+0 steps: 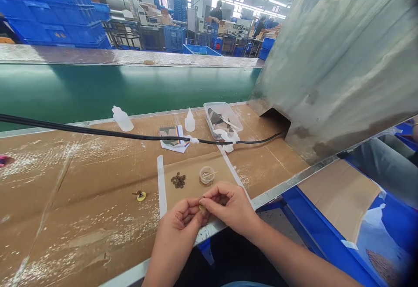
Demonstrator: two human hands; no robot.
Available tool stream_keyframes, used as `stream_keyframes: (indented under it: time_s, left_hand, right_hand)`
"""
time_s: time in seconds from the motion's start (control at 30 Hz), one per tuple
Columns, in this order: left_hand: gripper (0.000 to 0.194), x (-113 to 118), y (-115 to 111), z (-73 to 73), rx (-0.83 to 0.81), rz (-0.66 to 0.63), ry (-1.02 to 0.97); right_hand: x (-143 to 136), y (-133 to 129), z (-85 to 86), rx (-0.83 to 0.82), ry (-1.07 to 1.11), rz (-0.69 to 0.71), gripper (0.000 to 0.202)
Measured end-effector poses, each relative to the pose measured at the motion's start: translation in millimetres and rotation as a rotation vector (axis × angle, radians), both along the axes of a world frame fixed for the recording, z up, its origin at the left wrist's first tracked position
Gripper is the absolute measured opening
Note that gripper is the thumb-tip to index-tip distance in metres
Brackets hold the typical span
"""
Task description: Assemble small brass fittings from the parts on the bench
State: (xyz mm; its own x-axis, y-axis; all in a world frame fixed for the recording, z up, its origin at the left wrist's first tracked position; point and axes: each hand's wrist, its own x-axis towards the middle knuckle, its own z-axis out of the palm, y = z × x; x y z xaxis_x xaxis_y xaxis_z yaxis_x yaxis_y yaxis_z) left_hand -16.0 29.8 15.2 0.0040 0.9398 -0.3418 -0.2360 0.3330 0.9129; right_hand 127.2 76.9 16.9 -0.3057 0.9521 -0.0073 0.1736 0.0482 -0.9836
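Note:
Above the table's near edge my left hand is closed in a pinch on a small yellow piece, mostly covered by the fingers. The fingertips of my right hand are pinched together at the same piece; what they grip is too small to make out. Just beyond my hands, a heap of small brown round pieces lies on a brown sheet with white taped sides. A small clear round cup with a thin stick in it stands beside the heap. To the left lies a yellow disc with a dark part against it.
A black cable crosses above the table. Behind it are two white squeeze bottles, a camouflage-patterned piece and a clear tub. A green conveyor belt runs beyond; a metal hood stands right.

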Motion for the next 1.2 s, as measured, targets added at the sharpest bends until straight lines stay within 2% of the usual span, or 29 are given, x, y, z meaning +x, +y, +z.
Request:
stream_keyframes:
  time_s: [0.2,0.3,0.47,0.9,1.07,1.2]
  left_hand:
    - [0.026,2.2,1.6,2.3,-0.019,0.025,0.002]
    - [0.028,2.9,2.2,4.2,-0.031,0.028,0.006]
    - [0.025,2.4,2.9,8.8,-0.042,0.019,0.022]
    - [0.022,0.5,3.6,10.0,-0.071,-0.006,0.021]
    - [0.024,1.4,4.2,10.4,-0.073,0.006,0.021]
    - [0.029,2.6,4.2,9.0,-0.066,0.019,0.011]
  right_hand:
    - [3.1,3.3,7.0,0.136,-0.152,0.033,0.011]
    - [4.0,4.5,8.4,0.154,-0.199,0.04,0.01]
    - [4.2,6.3,10.1,0.057,-0.162,0.082,0.012]
    - [5.4,8.8,4.7,-0.125,-0.027,0.151,0.022]
    - [5.3,8.5,6.8,-0.17,-0.008,0.158,0.023]
    - [4.3,8.0,8.3,-0.243,0.063,0.149,0.032]
